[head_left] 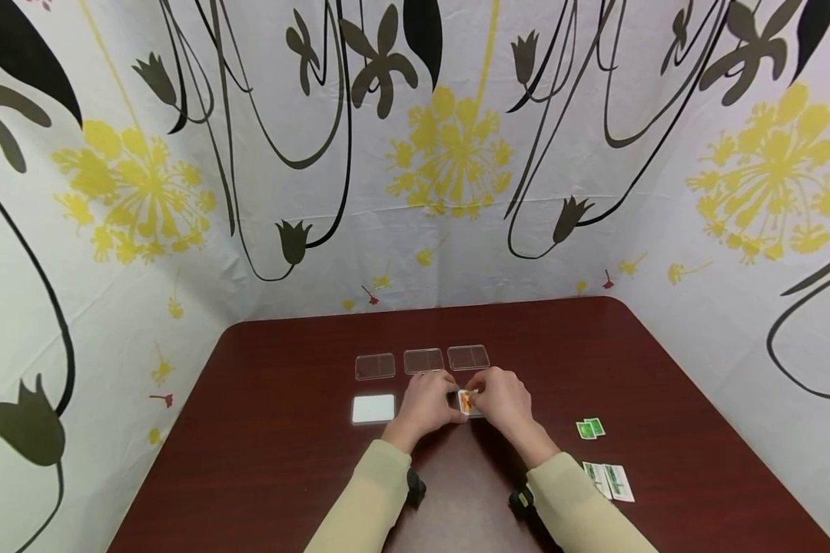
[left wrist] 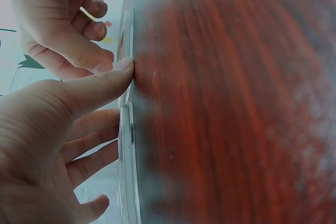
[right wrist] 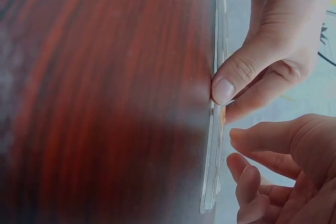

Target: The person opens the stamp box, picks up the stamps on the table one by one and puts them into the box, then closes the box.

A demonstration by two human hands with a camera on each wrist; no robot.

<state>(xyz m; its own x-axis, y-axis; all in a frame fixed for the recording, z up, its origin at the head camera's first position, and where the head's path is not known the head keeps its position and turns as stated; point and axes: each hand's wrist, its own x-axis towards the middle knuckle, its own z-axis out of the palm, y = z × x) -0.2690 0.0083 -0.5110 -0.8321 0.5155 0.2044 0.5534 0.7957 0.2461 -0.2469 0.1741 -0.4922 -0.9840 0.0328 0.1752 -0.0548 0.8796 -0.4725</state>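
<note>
Between the two hands lies a flat clear case point(right wrist: 209, 169) with a small white-edged card point(head_left: 466, 402) bearing an orange picture. My left hand point(head_left: 426, 407) holds this case at its left side, thumb along the near edge and a finger over the top. Close above the card's right part is my right hand point(head_left: 503, 402), its fingers loosely bent. In the right wrist view, the right fingertips point(right wrist: 237, 137) stand just off the case with nothing between them. Left of the hands, a case with a white face point(head_left: 373, 409) lies flat.
Three clear, flat cases point(head_left: 375, 366) lie in a row behind the hands. To the right are two small green cards point(head_left: 590, 428), overlapping, and two white printed slips point(head_left: 618, 482) partly behind the right sleeve. Patterned cloth point(head_left: 443, 253) hangs around the dark red table point(head_left: 263, 461).
</note>
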